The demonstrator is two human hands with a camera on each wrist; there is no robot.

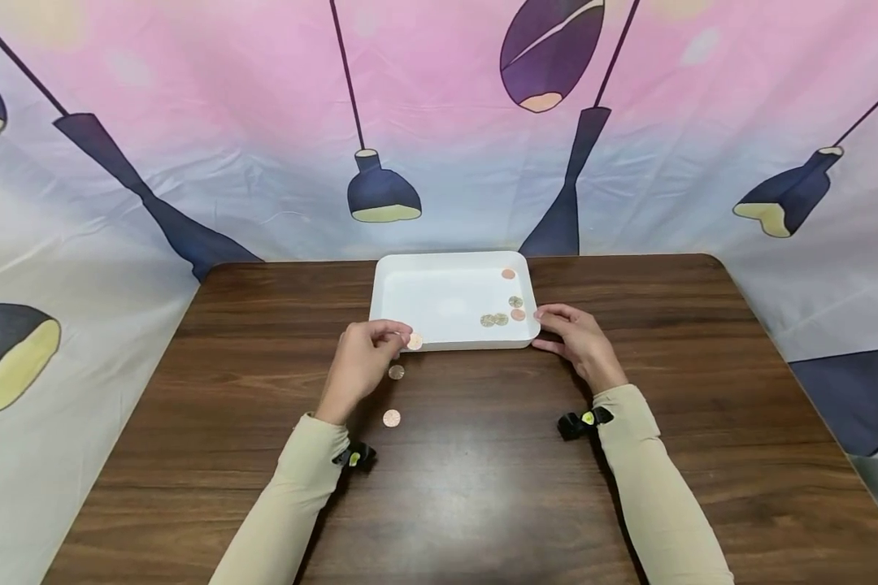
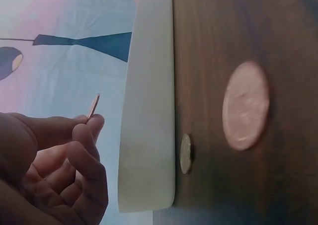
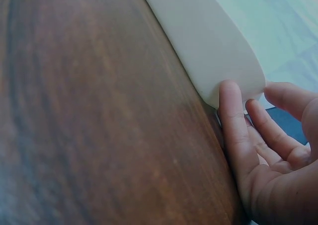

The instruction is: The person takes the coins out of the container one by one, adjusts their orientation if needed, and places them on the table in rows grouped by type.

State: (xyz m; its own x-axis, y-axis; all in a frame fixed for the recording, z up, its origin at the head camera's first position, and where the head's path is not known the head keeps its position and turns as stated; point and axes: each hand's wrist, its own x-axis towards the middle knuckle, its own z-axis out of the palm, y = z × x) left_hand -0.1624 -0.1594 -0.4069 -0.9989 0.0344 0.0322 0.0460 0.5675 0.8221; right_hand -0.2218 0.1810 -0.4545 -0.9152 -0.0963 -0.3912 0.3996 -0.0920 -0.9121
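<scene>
A white tray (image 1: 410, 280) sits at the far middle of the wooden table (image 1: 483, 487) with several coins (image 1: 501, 318) in its right half. My left hand (image 1: 362, 361) pinches a copper coin (image 1: 415, 341) between thumb and finger at the tray's near left edge; the left wrist view shows the coin (image 2: 93, 106) edge-on beside the tray wall (image 2: 149, 111). My right hand (image 1: 578, 341) rests with straight fingers against the tray's near right corner (image 3: 233, 76). Two coins lie on the table by my left hand: a smaller one (image 1: 396, 372) and a copper one (image 1: 391, 418).
A printed fabric backdrop (image 1: 263, 122) hangs behind and beside the table. Bare wood stretches left, right and near me. The table's rounded far corners (image 1: 710, 262) show against the cloth.
</scene>
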